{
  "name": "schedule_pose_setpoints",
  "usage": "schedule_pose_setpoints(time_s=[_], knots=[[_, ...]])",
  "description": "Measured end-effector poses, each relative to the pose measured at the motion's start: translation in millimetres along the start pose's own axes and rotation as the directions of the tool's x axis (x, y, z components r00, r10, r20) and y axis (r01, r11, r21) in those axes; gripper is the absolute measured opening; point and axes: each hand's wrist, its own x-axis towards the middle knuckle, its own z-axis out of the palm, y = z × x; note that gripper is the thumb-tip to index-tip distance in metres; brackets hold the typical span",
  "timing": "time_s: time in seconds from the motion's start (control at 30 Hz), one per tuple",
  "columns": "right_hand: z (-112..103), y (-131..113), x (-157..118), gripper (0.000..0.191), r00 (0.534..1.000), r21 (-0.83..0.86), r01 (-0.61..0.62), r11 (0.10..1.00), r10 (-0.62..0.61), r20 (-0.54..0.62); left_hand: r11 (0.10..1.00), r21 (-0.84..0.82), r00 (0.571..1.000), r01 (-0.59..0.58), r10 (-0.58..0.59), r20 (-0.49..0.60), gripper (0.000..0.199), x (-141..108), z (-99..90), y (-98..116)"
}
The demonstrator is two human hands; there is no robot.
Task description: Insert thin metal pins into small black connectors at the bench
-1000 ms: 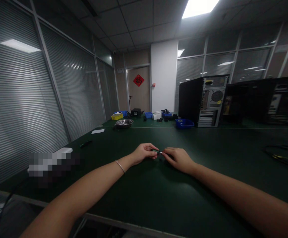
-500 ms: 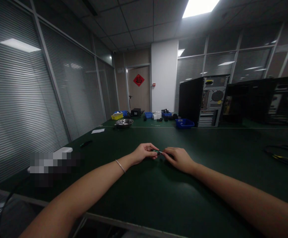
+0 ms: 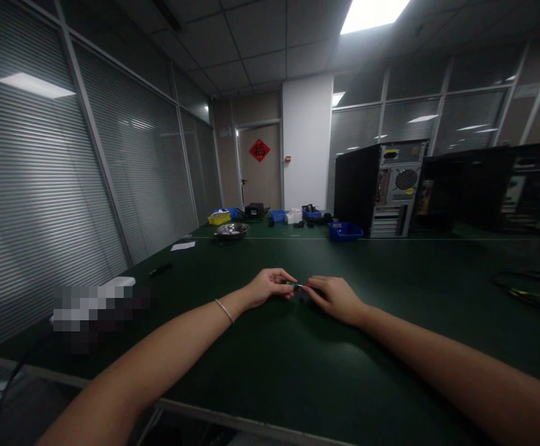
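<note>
In the head view, the left hand (image 3: 268, 287) pinches a tiny green thing (image 3: 291, 283) over the table (image 3: 279, 371); a thin shiny bit (image 3: 300, 286) shows between it and the right hand (image 3: 335, 297). Those fingers bunch close; I cannot tell if they grip anything.

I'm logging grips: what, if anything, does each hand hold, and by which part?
The left hand pinches a small green piece, apparently by its left end. The right hand meets a pale sliver at its right end; grip there unclear.
</note>
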Motion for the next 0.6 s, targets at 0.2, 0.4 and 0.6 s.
schedule_pose_setpoints(time_s=[0.2,0.4,0.6], knots=[[-0.5,-0.8,-0.8,0.03,0.999,0.01,0.032,0.999,-0.032,-0.016,1.0,0.002,1.0,-0.007,0.007,0.003,0.04,-0.5,0.9,1.4],[-0.2,-0.6,0.2,0.03,1.0,0.014,0.023,1.0,-0.022,-0.014,1.0,0.003,1.0,-0.016,0.016,0.003,0.037,-1.0,2.5,2.4],[0.3,-0.7,0.3,0.03,1.0,0.0,0.013,1.0,-0.013,-0.018,1.0,-0.02,1.0,-0.02,0.02,-0.01,0.037,2.5,-0.7,-3.4]])
